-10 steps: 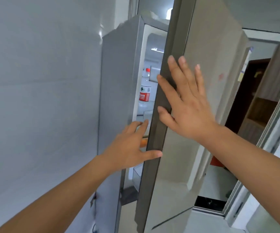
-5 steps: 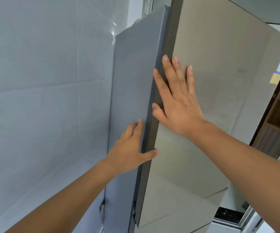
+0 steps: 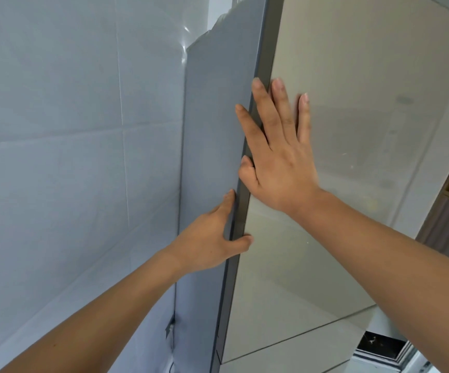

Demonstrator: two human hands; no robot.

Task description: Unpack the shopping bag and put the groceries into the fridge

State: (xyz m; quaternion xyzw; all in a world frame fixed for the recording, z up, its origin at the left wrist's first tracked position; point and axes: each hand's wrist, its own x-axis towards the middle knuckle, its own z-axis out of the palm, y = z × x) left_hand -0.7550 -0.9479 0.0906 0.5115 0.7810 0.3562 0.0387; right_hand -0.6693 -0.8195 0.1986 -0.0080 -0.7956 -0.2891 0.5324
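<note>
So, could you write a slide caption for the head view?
Both hands, left and right, press flat on the fridge door beside a tiled wall.

1. The door [image 3: 352,157] lies flush against the fridge [image 3: 212,130]; no gap at its edge.
2. The wall [image 3: 69,157] closes off the fridge's left side.
3. Open room lies right of the door.

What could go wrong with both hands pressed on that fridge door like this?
The left hand has its fingers right at the seam between the fridge door and the fridge side, so a hard push might pinch them. The right hand lies flat on the glossy door and may leave smudges.
</note>
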